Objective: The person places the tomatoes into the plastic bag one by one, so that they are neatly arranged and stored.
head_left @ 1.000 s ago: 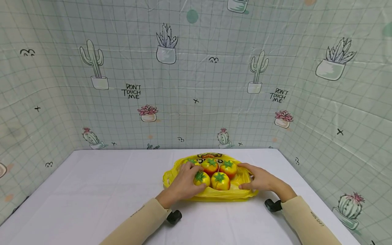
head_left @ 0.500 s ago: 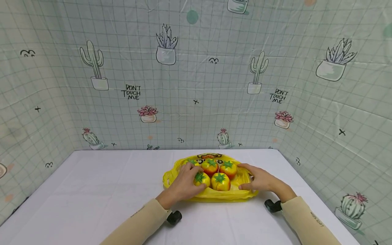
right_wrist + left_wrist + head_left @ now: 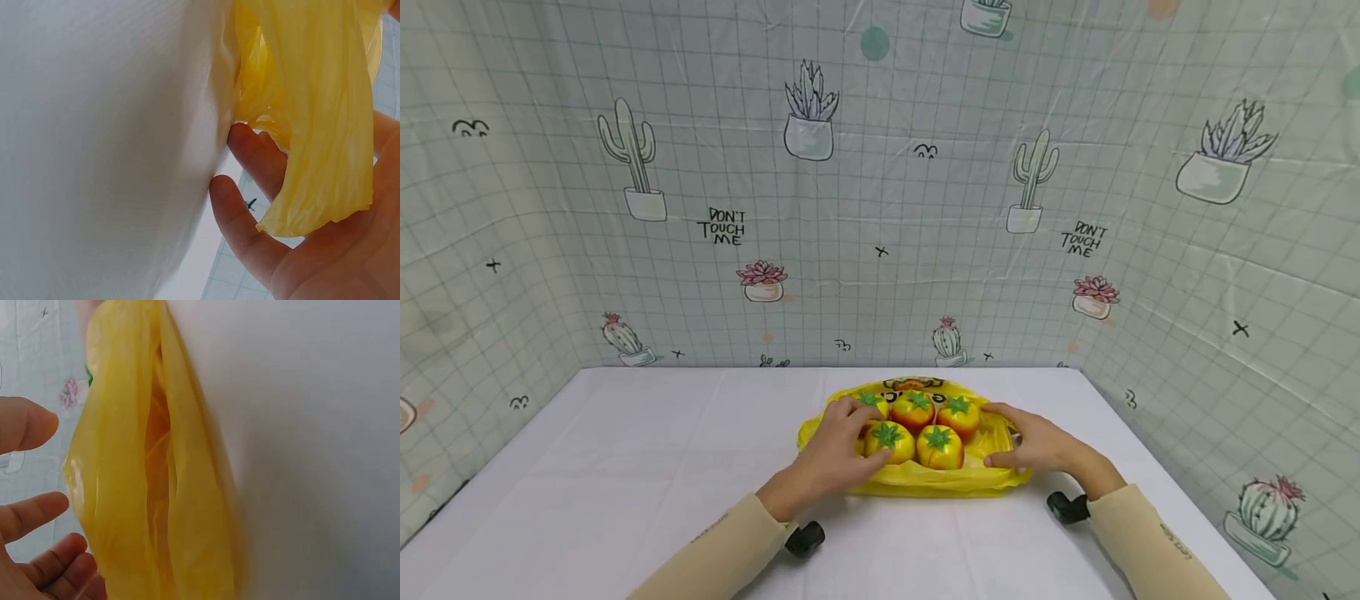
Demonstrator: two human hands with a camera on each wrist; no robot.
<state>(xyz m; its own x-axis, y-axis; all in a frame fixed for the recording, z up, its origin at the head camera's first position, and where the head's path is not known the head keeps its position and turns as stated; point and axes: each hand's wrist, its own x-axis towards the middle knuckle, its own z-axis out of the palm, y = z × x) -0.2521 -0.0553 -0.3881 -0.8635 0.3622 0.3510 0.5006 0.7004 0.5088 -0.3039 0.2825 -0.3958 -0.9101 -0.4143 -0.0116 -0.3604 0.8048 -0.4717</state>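
Note:
Several yellow-and-red tomato-like fruits with green star-shaped tops lie in a spread yellow plastic bag. My left hand is at the bag's left side, thumb and fingers spread beside the front-left fruit. In the left wrist view its fingers are apart with nothing between them, beside the bag's folds. My right hand rests at the bag's right edge, index finger and thumb wide apart. In the right wrist view a loose flap of the bag drapes over the palm, with two fingertips near the table.
The bag lies on a white-covered table, towards its back right. A grid-patterned cloth with cactus prints hangs behind and on both sides. A black wrist camera sits under the left wrist, another under the right.
My left hand has drawn back to the left, away from the front-left fruit, and more of that fruit shows. The right hand has stayed in place.

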